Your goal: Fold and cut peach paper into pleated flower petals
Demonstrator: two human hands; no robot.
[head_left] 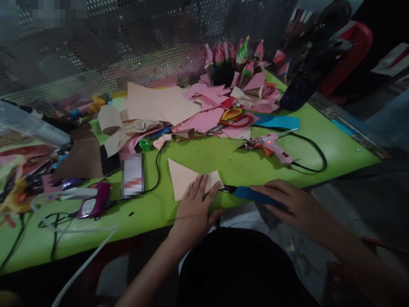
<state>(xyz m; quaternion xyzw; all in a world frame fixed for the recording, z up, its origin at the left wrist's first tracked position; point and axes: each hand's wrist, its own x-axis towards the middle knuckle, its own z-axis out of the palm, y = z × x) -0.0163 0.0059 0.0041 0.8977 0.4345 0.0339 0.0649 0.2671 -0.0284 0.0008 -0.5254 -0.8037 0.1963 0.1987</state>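
A pale peach sheet of paper (pixel 182 179) lies on the green table near its front edge, with one part of it folded over or overlapping. My left hand (pixel 196 200) rests flat on this sheet, its fingers stretched out and the thumb to the right. From the right, my right hand (pixel 284 198) grips the blue handle of a utility knife (pixel 252 194). Its dark blade points left and meets the right edge of the paper, close to my left fingertips. The blade's very tip is hidden at the paper.
Behind lie pink paper scraps (pixel 207 121), scissors (pixel 234 117) and paper ice-cream cones (pixel 243 53). A pink glue gun (pixel 271 147) with a lit red light lies at right, its cable curling. Left are a phone (pixel 133 175) and a purple cabled device (pixel 96 200).
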